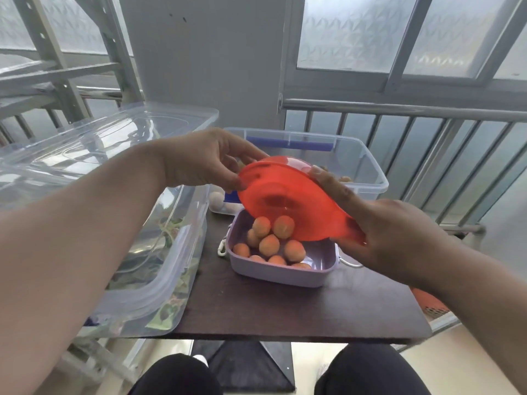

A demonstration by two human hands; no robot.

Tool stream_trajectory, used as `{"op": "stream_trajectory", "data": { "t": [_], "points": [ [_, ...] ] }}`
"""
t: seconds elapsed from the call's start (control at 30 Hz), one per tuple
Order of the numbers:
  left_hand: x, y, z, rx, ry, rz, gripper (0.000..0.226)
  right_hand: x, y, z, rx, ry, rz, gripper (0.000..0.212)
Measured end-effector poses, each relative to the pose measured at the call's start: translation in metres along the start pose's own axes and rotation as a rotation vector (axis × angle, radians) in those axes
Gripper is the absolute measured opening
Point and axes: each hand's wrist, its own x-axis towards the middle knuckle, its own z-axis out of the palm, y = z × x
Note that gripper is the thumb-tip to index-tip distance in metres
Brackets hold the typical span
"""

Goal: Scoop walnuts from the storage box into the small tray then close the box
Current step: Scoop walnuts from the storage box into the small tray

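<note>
A: What's in the containers?

B: I see the tray, lilac and squarish, near the middle of the tabletop. It holds about ten walnuts, piled toward its left and near side; they look orange through the scoop. Behind it, at the far edge, stands the box, clear with blue clips and its top open. I can make out a few walnuts inside past the right hand's fingertips. Along the left edge sits a bigger clear bin with green leafy stuff in it, and a clear lid lies across its top.

A: And the scoop?

B: The scoop is red, translucent, round. I see it held over the tray's far side, tipped steeply, underside facing me, low edge down toward the tray. Its long axis runs from upper left to lower right.

A: Hands?

B: Left hand pinches the scoop's upper left rim between thumb and fingers. Right hand grips the lower right end, index finger laid along the rim.
</note>
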Motion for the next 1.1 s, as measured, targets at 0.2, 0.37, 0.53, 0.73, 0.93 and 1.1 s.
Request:
{"op": "stream_trajectory", "data": {
  "t": [0.2,0.37,0.53,0.73,0.93,1.1],
  "points": [
    [-0.001,-0.002,-0.001,-0.105,0.036,0.043,0.052,-0.001,-0.002,-0.006,-0.046,0.067,0.028,0.109],
    [-0.001,-0.003,-0.006,-0.163,0.057,0.071,0.047,-0.004,-0.002,-0.008,-0.036,0.077,0.014,0.111],
    [-0.002,-0.001,0.001,-0.021,0.037,0.053,0.034,-0.004,-0.001,-0.006,0.01,-0.04,0.036,0.109],
    [0.005,-0.006,-0.006,-0.132,0.211,0.158,0.033,0.007,0.008,-0.005,0.148,0.087,0.073,0.114],
    [0.009,-0.007,-0.007,-0.172,0.488,0.261,0.029,0.036,0.018,-0.018,0.17,0.094,0.077,0.115],
    [0.011,-0.01,-0.012,0.013,0.631,0.126,0.021,0.07,0.031,-0.022,0.33,0.197,0.085,0.119]
  ]
}}
